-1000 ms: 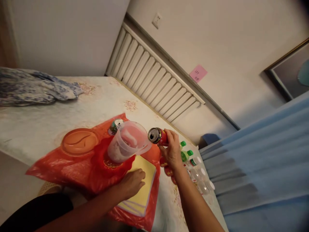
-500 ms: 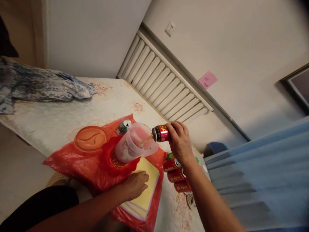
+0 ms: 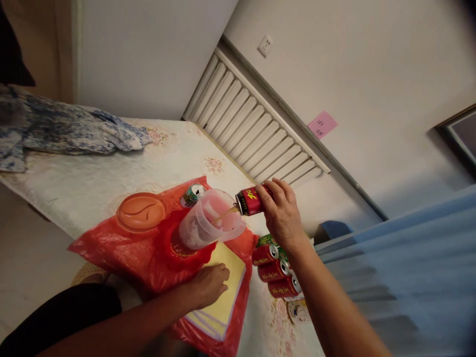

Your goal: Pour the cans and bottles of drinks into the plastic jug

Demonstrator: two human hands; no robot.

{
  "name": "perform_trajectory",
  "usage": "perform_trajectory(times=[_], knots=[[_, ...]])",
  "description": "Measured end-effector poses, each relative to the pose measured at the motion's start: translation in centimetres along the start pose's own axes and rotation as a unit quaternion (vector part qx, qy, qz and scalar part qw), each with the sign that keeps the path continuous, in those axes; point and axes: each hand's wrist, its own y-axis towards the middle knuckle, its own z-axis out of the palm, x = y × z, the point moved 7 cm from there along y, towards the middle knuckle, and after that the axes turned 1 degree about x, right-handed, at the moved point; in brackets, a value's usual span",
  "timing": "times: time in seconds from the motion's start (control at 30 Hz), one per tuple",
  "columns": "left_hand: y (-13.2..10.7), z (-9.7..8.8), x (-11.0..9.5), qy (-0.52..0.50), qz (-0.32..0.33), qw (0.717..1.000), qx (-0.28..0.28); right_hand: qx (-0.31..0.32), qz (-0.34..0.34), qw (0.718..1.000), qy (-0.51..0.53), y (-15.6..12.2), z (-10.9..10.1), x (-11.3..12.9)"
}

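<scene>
My right hand (image 3: 283,210) is wrapped round a red and black drink can (image 3: 250,201), tipped with its opening to the left. A thin brownish stream runs from it into a translucent plastic jug (image 3: 195,228). The jug stands on a red scalloped dish (image 3: 169,248) over a red plastic bag (image 3: 122,258). My left hand (image 3: 210,286), fingers loosely bent and apart, rests on flat yellow sheets (image 3: 230,265) with pale purple edges; whether these are cloth or paper I cannot tell. Just behind the jug is an opened green and white can (image 3: 191,194).
An orange round lid (image 3: 141,212) lies left of the jug. Several red cans (image 3: 277,286) and green ones stand at the right, beneath my right forearm. A patterned cloth (image 3: 82,129) lies at the far left of the floral tablecloth (image 3: 178,153). A radiator (image 3: 253,119) lines the wall.
My right hand and the can have shifted slightly right, and the stream still falls into the jug. More of the red cans shows beside my forearm. My left hand stays put.
</scene>
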Motion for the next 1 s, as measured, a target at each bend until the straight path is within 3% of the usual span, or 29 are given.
perform_trajectory(times=[0.63, 1.0], knots=[[0.0, 0.4, 0.4, -0.038, -0.006, 0.999, -0.008, -0.005, -0.034, 0.999, 0.0, 0.9, 0.6, 0.9], [-0.2, -0.3, -0.3, -0.019, -0.008, 1.0, 0.007, -0.002, -0.038, 0.999, 0.011, 0.7, 1.0, 1.1]])
